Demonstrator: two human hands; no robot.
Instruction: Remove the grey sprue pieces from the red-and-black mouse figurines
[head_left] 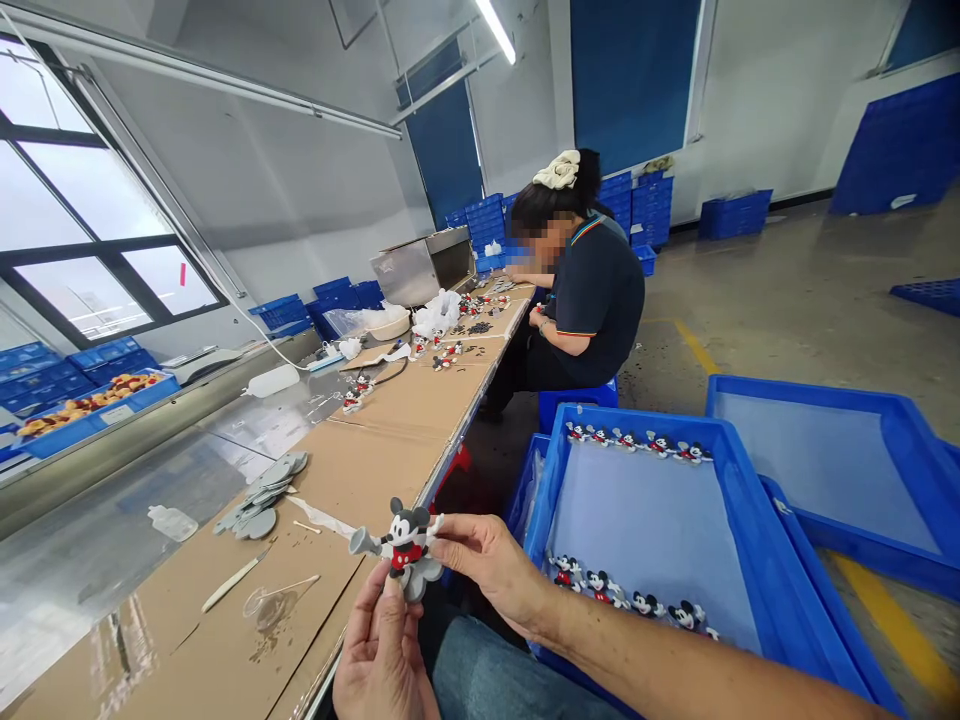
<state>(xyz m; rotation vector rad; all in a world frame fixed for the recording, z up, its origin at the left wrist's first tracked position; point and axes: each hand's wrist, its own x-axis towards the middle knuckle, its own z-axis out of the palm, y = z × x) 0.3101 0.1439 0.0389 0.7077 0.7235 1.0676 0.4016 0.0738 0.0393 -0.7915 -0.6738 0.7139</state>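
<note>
A small mouse figurine (pixel 407 540) with dark round ears and red shorts is held upright between my hands, above the table's front edge. Its grey horn-shaped part (pixel 363 541) points left. My left hand (pixel 384 640) grips the figurine from below, thumb against its lower part. From the right side, my right hand (pixel 487 565) pinches it near its raised white arm. On the cardboard-covered table nearest my left hand lie a white-handled craft knife (pixel 234 582), a small clear dish (pixel 276 609) with a cotton swab across it, and a stack of flat grey pieces (pixel 264 492).
To my right, a blue tray (pixel 724 440) holds two rows of similar figurines. Another blue tray (pixel 892 400) stands beyond it. A co-worker (pixel 592 290) sits farther along the table (pixel 390 445). A small squeeze bottle (pixel 172 522) lies at left.
</note>
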